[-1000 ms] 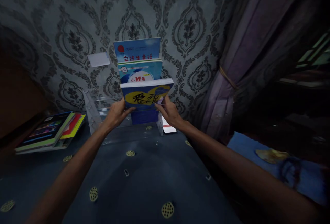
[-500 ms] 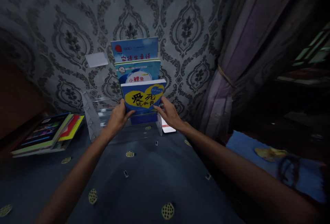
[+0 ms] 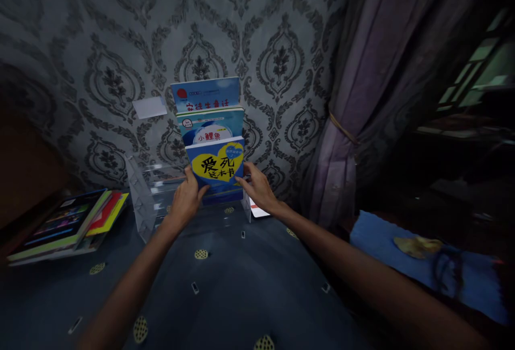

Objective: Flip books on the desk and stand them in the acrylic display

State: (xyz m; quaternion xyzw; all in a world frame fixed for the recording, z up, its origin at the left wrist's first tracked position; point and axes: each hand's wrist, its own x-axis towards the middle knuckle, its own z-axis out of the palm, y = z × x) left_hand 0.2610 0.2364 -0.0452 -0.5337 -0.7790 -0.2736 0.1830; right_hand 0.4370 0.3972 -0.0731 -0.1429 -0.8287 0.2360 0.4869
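Observation:
Between my two hands is a blue book with a yellow heart [image 3: 217, 165] on its cover, held upright at the front of a clear tiered rack [image 3: 139, 194]. My left hand [image 3: 187, 194] grips its left edge, thumb over the front. On its right edge my right hand [image 3: 257, 186] is closed the same way, fingers partly hidden behind. Behind it in the rack, a light blue book [image 3: 209, 124] and a taller blue book [image 3: 207, 92] stand in rising rows, their lower parts covered.
A pile of books [image 3: 66, 224] lies left of the rack on the dark tablecloth [image 3: 233, 301]. A lit phone [image 3: 258, 209] is behind my right wrist. White card [image 3: 149, 107] sits at the rack's upper left. Right are a tied curtain [image 3: 341, 119] and a blue cloth [image 3: 378, 237].
The view has tilted up a little, so everything sits lower. The heart book looks slightly more upright and a bit farther into the rack's front; both hands still hold it.

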